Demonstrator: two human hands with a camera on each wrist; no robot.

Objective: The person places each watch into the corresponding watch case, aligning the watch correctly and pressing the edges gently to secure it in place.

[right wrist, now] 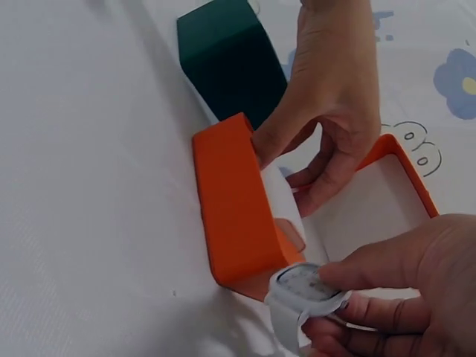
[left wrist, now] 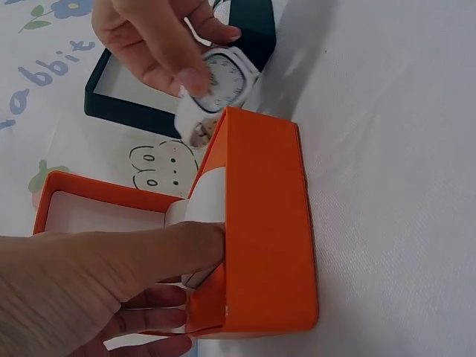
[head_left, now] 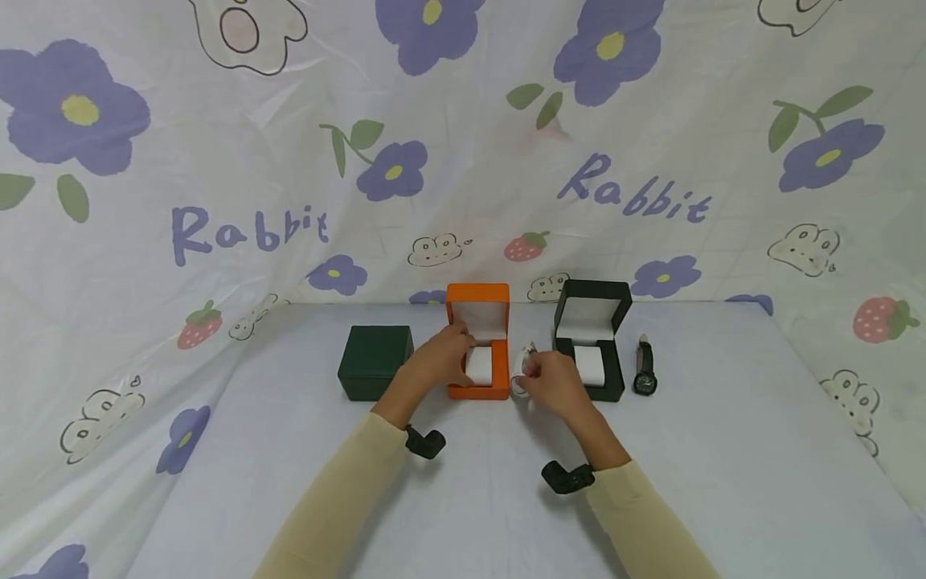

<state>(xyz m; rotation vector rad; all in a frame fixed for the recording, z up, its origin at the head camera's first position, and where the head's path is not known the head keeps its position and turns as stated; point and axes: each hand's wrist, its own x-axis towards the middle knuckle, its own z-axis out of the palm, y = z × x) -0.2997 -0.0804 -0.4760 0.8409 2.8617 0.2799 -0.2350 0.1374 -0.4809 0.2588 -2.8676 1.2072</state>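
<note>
My left hand (head_left: 440, 359) is at the open orange watch box (head_left: 481, 393), its thumb and fingers reaching inside around one end of the white cushion (right wrist: 286, 204). The exact contact with the cushion is partly hidden. To the right of this box, my right hand (head_left: 555, 381) pinches a white watch (left wrist: 225, 80) between thumb and fingers. The watch has a pale dial with a dark ring and a white strap. In the right wrist view, it hangs close beside the orange box's side wall.
A closed dark green box (head_left: 375, 363) stands left of the orange one. On the right is an open black-green box (head_left: 613, 378) with a white cushion. A black-strapped watch (head_left: 645, 367) lies farther right. A patterned cloth (head_left: 463, 177) rises behind the white table.
</note>
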